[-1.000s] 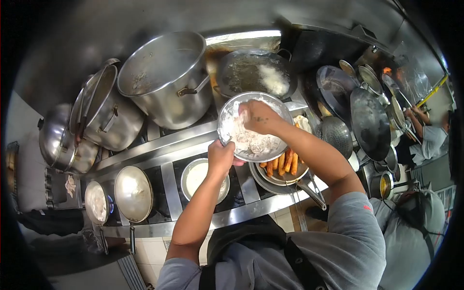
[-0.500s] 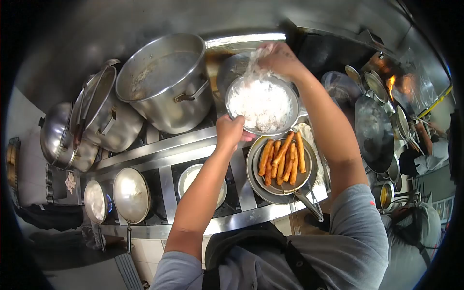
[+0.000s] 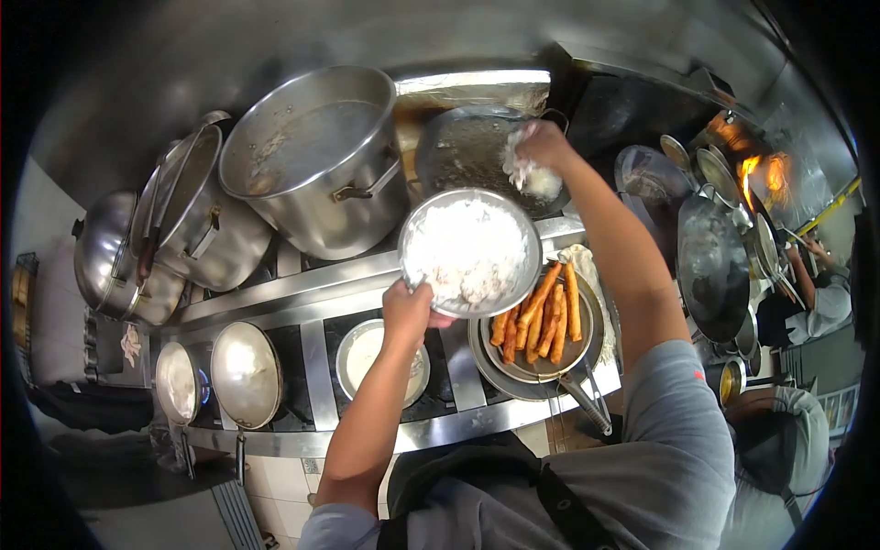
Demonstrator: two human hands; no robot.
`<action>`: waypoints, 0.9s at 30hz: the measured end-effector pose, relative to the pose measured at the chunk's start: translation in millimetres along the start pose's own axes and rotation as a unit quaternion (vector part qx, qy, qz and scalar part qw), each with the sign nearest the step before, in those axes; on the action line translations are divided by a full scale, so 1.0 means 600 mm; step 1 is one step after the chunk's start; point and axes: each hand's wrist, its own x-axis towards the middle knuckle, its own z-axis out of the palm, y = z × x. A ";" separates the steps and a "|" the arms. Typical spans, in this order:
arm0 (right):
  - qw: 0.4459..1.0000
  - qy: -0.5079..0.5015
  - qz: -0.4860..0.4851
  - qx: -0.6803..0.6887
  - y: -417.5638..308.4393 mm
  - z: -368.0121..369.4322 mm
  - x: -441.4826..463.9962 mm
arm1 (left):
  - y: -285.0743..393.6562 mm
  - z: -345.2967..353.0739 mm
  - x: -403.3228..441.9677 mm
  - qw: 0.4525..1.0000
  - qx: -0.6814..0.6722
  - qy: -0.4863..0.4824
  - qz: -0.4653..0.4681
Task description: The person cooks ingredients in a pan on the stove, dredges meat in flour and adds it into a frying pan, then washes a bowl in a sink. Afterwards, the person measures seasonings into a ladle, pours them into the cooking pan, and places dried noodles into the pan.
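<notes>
The left hand [image 3: 408, 312] grips the near edge of a metal bowl [image 3: 527, 275] of white powder [image 3: 467, 238], held up over the stove [image 3: 316, 353]; the right hand [image 3: 543, 147], well apart, is over the wok [image 3: 486, 115], with white clumps [image 3: 517, 167] at its fingers; I cannot tell if it grips them; brown rolls [image 3: 555, 325] lie nearby.

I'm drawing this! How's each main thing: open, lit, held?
Left hand: gripping metal bowl
Metal bowl: held, white powder inside
Right hand: above wok, white stuff on it
Wok: liquid, white lump inside
Big pot: open, liquid inside
Rolls: browned, piled
Lower bowl: uncovered, pale contents
Left burner: lit, blue
</notes>
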 end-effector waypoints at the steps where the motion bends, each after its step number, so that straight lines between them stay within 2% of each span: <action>1: 0.992 -0.020 0.009 -0.120 0.001 0.018 -0.014 | -0.009 -0.015 -0.013 1.000 -0.001 0.001 -0.001; 2: 0.970 -0.039 0.017 -0.239 0.003 0.032 -0.021 | -0.017 -0.029 -0.025 1.000 -0.005 0.009 0.001; 3: 0.970 -0.041 0.018 -0.239 0.018 0.044 -0.016 | -0.024 -0.044 -0.037 1.000 -0.009 0.018 0.003; 5: 0.919 -0.059 0.023 -0.389 0.088 0.080 0.004 | -0.036 -0.071 -0.057 0.999 -0.007 0.031 -0.004; 6: 0.919 -0.060 0.023 -0.390 0.115 0.089 0.014 | -0.043 -0.084 -0.066 0.999 -0.005 0.043 -0.009; 8: 0.911 0.028 -0.064 -0.407 0.130 0.095 0.026 | -0.059 -0.111 -0.083 0.998 -0.007 0.054 -0.012; 9: 0.925 0.023 -0.020 -0.379 0.115 0.092 0.036 | -0.066 -0.121 -0.091 0.998 -0.009 0.065 -0.016; 10: 0.924 0.025 -0.021 -0.382 0.117 0.081 0.056 | -0.071 -0.130 -0.098 0.998 -0.011 0.063 -0.014; 12: 0.895 0.142 -0.128 -0.404 0.123 0.058 0.107 | -0.076 -0.147 -0.114 0.998 -0.012 0.052 -0.014; 18: 0.844 0.137 -0.144 -0.498 -0.154 0.000 0.064 | -0.057 -0.168 -0.158 1.000 -0.025 0.017 -0.001; 20: 0.815 0.127 -0.213 -0.524 -0.183 -0.002 0.058 | -0.060 -0.175 -0.153 1.000 0.007 -0.001 0.022; 21: 0.896 0.092 -0.185 -0.394 -0.232 0.027 -0.008 | -0.062 -0.178 -0.145 0.999 0.016 -0.013 0.041; 22: 0.953 0.068 -0.152 -0.252 -0.285 0.059 -0.076 | -0.063 -0.179 -0.141 0.998 0.025 -0.026 0.058; 24: 0.950 -0.084 -0.045 -0.297 -0.347 0.127 -0.200 | -0.046 -0.172 -0.140 0.997 0.016 -0.042 0.063; 26: 0.898 -0.224 0.054 -0.376 -0.349 0.203 -0.294 | -0.025 -0.163 -0.150 0.997 0.000 -0.057 0.056; 27: 0.867 -0.227 0.035 -0.442 -0.331 0.233 -0.341 | -0.020 -0.162 -0.157 0.996 -0.015 -0.068 0.047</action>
